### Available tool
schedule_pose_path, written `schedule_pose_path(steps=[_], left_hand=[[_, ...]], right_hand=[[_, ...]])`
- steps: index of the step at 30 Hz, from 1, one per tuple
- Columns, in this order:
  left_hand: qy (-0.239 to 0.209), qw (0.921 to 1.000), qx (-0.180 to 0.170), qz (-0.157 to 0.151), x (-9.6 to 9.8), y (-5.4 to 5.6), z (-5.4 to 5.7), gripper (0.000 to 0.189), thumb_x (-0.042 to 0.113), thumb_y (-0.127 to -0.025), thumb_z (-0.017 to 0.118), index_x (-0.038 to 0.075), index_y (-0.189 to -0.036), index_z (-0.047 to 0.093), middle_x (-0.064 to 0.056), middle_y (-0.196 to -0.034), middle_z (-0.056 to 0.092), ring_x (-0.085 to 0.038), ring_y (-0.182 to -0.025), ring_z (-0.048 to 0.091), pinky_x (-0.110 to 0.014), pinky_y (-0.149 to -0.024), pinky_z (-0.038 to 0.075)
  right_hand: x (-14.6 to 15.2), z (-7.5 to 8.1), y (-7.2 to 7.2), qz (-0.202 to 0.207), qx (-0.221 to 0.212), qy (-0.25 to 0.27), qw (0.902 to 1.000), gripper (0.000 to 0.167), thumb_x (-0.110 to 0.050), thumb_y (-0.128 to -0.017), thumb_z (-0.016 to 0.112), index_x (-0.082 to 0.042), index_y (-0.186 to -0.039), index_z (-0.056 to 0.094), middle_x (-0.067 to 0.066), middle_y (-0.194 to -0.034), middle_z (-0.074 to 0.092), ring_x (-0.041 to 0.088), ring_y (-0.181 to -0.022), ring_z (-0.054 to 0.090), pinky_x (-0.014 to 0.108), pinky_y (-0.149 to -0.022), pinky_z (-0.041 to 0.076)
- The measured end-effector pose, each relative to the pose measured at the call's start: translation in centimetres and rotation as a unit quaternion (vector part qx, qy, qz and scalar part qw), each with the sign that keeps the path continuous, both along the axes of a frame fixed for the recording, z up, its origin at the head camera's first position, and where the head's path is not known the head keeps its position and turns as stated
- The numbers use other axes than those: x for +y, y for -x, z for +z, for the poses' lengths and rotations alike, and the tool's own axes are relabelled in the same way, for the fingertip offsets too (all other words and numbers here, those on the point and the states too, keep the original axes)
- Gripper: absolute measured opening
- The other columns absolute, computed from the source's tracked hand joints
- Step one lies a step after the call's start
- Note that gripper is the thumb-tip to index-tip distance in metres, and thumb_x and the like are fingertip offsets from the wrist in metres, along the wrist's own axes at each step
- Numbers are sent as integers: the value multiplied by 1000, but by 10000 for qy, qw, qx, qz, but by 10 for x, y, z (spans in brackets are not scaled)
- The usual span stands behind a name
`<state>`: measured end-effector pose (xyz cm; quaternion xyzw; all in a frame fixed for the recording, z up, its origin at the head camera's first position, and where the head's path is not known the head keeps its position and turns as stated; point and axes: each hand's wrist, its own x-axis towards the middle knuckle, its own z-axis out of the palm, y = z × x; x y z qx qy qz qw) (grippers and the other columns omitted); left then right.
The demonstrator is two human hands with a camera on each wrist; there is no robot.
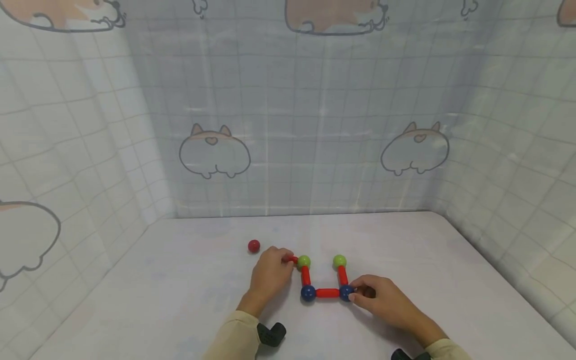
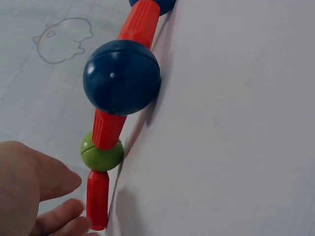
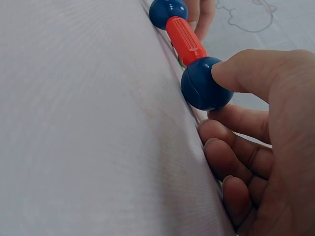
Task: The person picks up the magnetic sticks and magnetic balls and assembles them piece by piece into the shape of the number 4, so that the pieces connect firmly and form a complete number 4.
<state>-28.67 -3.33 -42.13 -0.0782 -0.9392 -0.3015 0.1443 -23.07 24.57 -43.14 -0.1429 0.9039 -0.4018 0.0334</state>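
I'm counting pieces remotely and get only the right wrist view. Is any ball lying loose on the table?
Observer: Yes. The head view shows a red ball lying by itself on the table, beyond and to the left of the left hand.
Operator: What is that hand next to?
Observer: The left wrist view shows a red rod there, joined at one end to a green ball.
Operator: Any other green one?
Observer: Yes, the head view shows a second green ball to the right of the first.
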Motion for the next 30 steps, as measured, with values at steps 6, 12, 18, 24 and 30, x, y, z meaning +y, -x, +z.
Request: schedule_pose_path(steps=[6, 12, 18, 24, 30], left_hand=[[182, 9996, 200, 21, 0, 2, -5, 30, 16, -88, 76, 12, -118, 74, -8, -118, 65, -27, -113, 61, -41, -92, 55], [248, 9995, -17, -203, -1, 2, -8, 31, 15, -89, 74, 12, -120, 73, -8, -120, 66, -28, -113, 60, -42, -94, 54], [325, 9993, 46, -199, -1, 2, -7, 27, 15, -88, 76, 15, -115, 75, -4, -108, 65, -23, -102, 58, -39, -87, 55], [524, 9985, 131, -131, -2, 5, -10, 26, 18, -87, 78, 20, -113, 76, 0, -100, 62, -20, -96, 56, -35, -82, 54], [620, 9979, 190, -36, -2, 8, -13, 25, 20, -86, 80, 21, -110, 77, 0, -97, 62, -20, -94, 57, -36, -79, 53]], right_hand=[[-1, 1, 0, -66, -68, -7, 10000, 29, -36, -89, 76, -13, -107, 72, -3, -84, 60, 19, -80, 53, 27, -63, 47], [-1, 1, -1, -116, -131, -30, 9998, 30, -36, -88, 76, -13, -108, 72, -2, -84, 60, 19, -81, 53, 27, -63, 47], [-1, 2, -1, -70, -99, -24, 9999, 30, -35, -89, 75, -13, -109, 72, -3, -85, 60, 19, -81, 54, 26, -64, 47], [-1, 1, 0, -49, -64, -21, 10000, 30, -35, -89, 75, -13, -110, 72, -3, -86, 60, 19, -81, 54, 26, -65, 48], [-1, 0, 1, -23, -84, -25, 10000, 30, -34, -89, 75, -13, -110, 72, -3, -86, 61, 19, -81, 54, 26, -65, 48]])
